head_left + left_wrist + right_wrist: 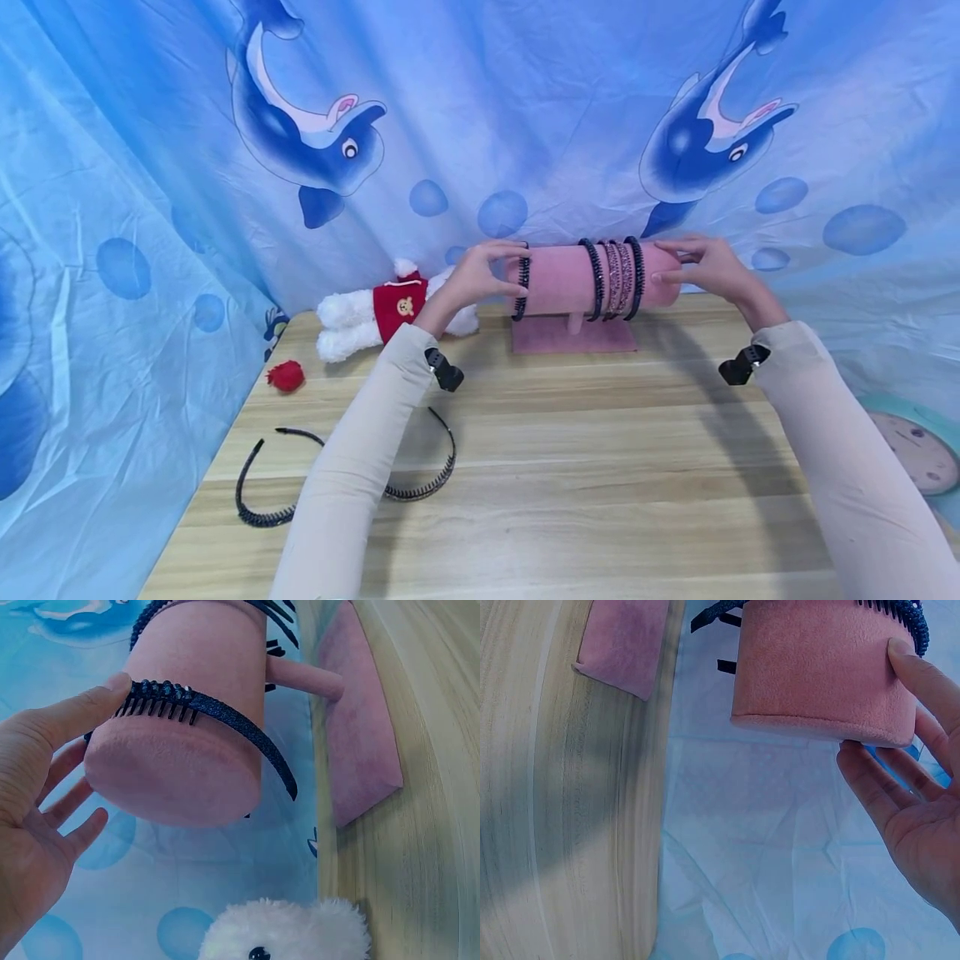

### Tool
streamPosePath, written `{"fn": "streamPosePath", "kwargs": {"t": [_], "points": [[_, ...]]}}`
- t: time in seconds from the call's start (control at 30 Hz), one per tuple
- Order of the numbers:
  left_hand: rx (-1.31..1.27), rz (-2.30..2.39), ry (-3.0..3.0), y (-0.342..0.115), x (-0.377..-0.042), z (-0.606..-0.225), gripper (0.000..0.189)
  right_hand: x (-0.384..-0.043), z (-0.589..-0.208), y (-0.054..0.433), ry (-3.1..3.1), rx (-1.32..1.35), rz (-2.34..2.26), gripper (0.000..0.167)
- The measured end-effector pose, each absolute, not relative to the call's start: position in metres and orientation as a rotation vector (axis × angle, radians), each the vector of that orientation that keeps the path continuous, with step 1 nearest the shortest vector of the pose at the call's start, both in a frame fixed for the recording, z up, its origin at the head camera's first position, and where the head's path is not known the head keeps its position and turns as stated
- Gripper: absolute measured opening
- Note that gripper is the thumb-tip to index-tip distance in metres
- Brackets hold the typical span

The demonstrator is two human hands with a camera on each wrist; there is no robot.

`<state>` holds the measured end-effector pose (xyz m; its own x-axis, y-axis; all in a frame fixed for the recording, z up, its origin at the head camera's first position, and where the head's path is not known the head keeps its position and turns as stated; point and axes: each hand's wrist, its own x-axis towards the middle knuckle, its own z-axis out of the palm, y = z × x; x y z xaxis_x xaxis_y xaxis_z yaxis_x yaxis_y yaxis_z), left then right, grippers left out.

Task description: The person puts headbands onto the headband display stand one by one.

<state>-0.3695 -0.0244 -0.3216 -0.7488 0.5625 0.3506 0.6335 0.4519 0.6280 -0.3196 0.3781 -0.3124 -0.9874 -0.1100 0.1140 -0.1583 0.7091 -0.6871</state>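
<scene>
A pink velvety headband stand (555, 279) lies crosswise at the table's back, its roll raised on a short post over a flat base (540, 337). My left hand (474, 277) pinches a black toothed headband (232, 720) at the roll's left end, thumb on its beaded top and the other fingers behind. At the opposite end, my right hand (711, 265) holds the roll's rim between thumb and fingers. Between the hands, black beaded headbands (639, 279) and pinkish glittery headbands (616, 282) sit round the roll, right of its middle.
Loose black headbands (258, 521) lie at the table's front left, partly covered by the left sleeve. A white plush toy in a red top (390, 308) lies left of the stand, near a small red fuzzy ball (287, 377). A blue dolphin curtain (480, 125) hangs behind the table (600, 467).
</scene>
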Motion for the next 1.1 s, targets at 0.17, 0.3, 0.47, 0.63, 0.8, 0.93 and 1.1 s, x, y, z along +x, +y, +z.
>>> {"fn": "streamPosePath", "kwargs": {"t": [0.17, 0.3, 0.47, 0.63, 0.8, 0.93, 1.1], "points": [[-1.078, -1.13, -2.596, -0.015, -0.368, -0.322, 0.064, -0.321, -0.314, 0.377, -2.847, 0.232, 1.149, 0.071], [-1.089, -1.079, -2.577, -0.006, -0.37, -0.323, 0.065, -0.323, -0.314, 0.379, -2.848, 0.23, 1.179, 0.07], [-1.102, -1.02, -2.579, 0.005, -0.371, -0.321, 0.066, -0.323, -0.314, 0.379, -2.846, 0.224, 1.196, 0.069], [-1.094, -1.007, -2.596, 0.014, -0.369, -0.319, 0.067, -0.322, -0.313, 0.379, -2.83, 0.237, 1.191, 0.068], [-1.092, -0.994, -2.594, 0.02, -0.369, -0.317, 0.068, -0.323, -0.313, 0.379, -2.82, 0.251, 1.181, 0.068], [-1.087, -0.983, -2.594, 0.022, -0.369, -0.317, 0.067, -0.325, -0.314, 0.38, -2.819, 0.255, 1.178, 0.068], [-1.071, -0.966, -2.609, 0.022, -0.368, -0.316, 0.066, -0.326, -0.314, 0.38, -2.823, 0.261, 1.163, 0.068]]}}
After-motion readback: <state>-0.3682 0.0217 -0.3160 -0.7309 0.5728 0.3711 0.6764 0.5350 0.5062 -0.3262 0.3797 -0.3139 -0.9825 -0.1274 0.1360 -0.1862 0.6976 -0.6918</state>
